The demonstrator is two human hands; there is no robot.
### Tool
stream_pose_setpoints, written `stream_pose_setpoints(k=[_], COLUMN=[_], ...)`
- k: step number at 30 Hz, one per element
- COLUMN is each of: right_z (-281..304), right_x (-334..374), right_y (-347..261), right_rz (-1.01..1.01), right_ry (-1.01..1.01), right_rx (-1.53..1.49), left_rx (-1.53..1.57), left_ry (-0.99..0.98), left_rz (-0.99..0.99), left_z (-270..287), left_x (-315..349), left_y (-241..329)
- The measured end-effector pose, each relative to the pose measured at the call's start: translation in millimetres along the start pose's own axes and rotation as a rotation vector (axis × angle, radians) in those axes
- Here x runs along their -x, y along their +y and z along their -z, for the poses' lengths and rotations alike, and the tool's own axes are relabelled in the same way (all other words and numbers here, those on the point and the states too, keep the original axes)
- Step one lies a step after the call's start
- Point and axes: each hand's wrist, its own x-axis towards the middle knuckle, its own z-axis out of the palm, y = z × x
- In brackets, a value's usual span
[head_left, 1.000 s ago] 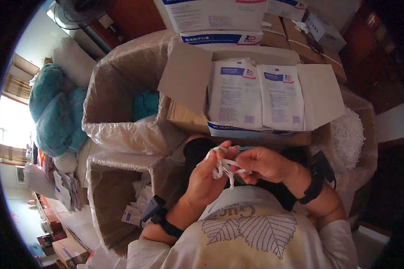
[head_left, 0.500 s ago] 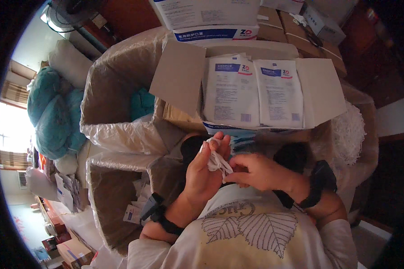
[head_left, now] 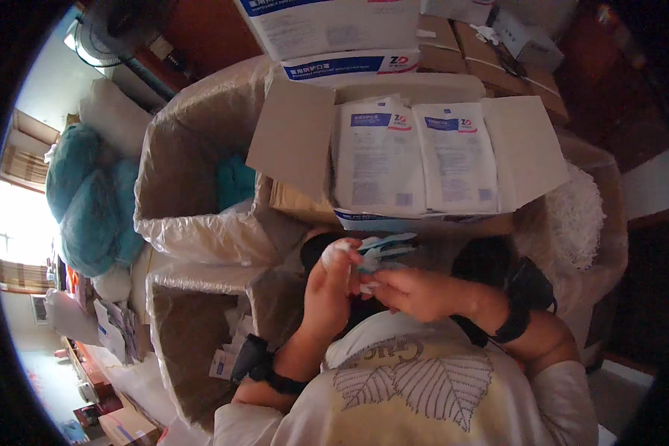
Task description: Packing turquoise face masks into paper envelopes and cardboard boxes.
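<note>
My left hand (head_left: 330, 286) is raised in front of my chest, its fingers curled round a bunch of white elastic cord (head_left: 337, 256). Close against it, my right hand (head_left: 416, 292) has its thumb and fingers pinched together. What lies between the right fingertips is too blurred to make out. Several light blue flat pieces (head_left: 388, 251), like folded face masks, show just beyond the fingers. I cannot tell whether a hand touches them.
Ahead stands an open carton (head_left: 290, 137) filled with white printed packets (head_left: 383, 160). Plastic-lined boxes (head_left: 201, 227) are at the left, one with teal material (head_left: 234, 181), the other with packets (head_left: 221, 363). A heap of white cord (head_left: 576, 215) lies at the right.
My left hand has turned and closed from an open palm. Both hands have drawn together beside the blue pieces, which show more now. The view has shifted slightly.
</note>
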Motion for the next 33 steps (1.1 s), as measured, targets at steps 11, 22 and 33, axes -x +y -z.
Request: stream_pose_setpoints(k=[11,22,33], right_z=[-5.0,8.1,73.9], right_x=[21.3,67.5,112.7], right_y=[-1.2,-15.4,11.8], right_rz=[0.052,0.136,-0.2], right_ry=[-0.151,-0.516,-0.279], right_rx=[0.452,0.507,0.411], left_rx=[-1.217,-0.863,-0.823], left_ry=[-0.714,-1.025,-0.693], left_rz=[0.042,-0.012,0.063], left_z=[18.0,1.3,59.0], left_x=[13.9,29.8,37.8], left_y=[11.7,21.2,17.1])
